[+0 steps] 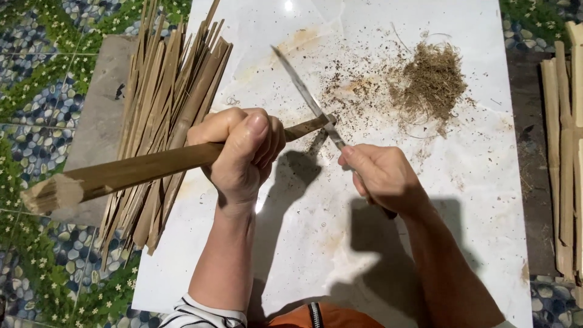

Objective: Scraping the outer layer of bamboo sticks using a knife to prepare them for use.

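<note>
- Nearest the camera, an orange garment with a zip (316, 317) and a striped sleeve (203, 316) show at the bottom edge, with both forearms reaching up over a white sheet (473, 200).
- Left hand (240, 152) is wrapped tight around a bamboo stick (133, 172), fingers curled fully over it, thumb on top.
- That stick's long axis runs nearly level, tilted slightly: its thick cut end points to the lower left, out past the sheet's edge over the pebble-patterned floor (36, 109), and its thin end points right and a little up, meeting the blade.
- It looks brown and smooth along its length, pale and rough at the cut end.
- Right hand (382, 176) is closed on the handle of a knife (306, 100); the handle is mostly hidden in the fist.
- Its narrow blade slants up and to the left, the tip clear of the stick, the lower part touching the stick's thin end.
- Behind the left hand a fanned bundle of split bamboo strips (167, 109) lies across the sheet's left edge and a grey slab (97, 115).
- Brown fibre shavings (431, 82) sit in a heap at upper right, well apart from the hands.
- More bamboo lengths (565, 152) lie beyond the right edge.
- Bare sheet lies open below and between the hands.
</note>
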